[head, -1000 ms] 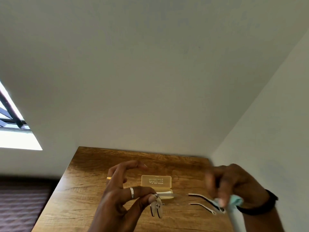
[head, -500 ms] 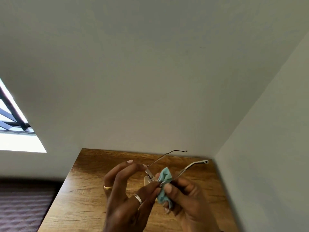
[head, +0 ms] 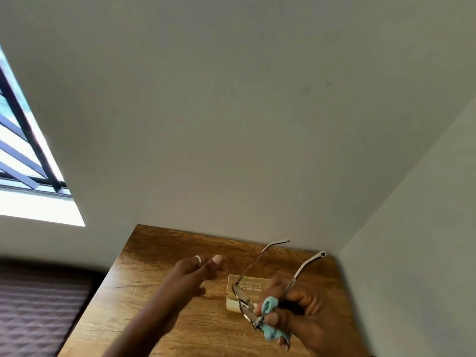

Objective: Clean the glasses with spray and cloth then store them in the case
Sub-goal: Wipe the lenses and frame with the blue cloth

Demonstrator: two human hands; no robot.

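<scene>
Head view: gripping glasses (head: 242, 302) and cloth (head: 269, 306) in curled right hand (head: 309, 315) above open case (head: 231, 305) near table's (head: 159, 253) far right corner, stretching left hand (head: 192, 275), fingers apart, empty; risking a one-handed slip or bent frame.

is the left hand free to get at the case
Probably yes: the left hand is open, empty, beside the case, with bare table between them; the glasses overlap only its right part.
</scene>
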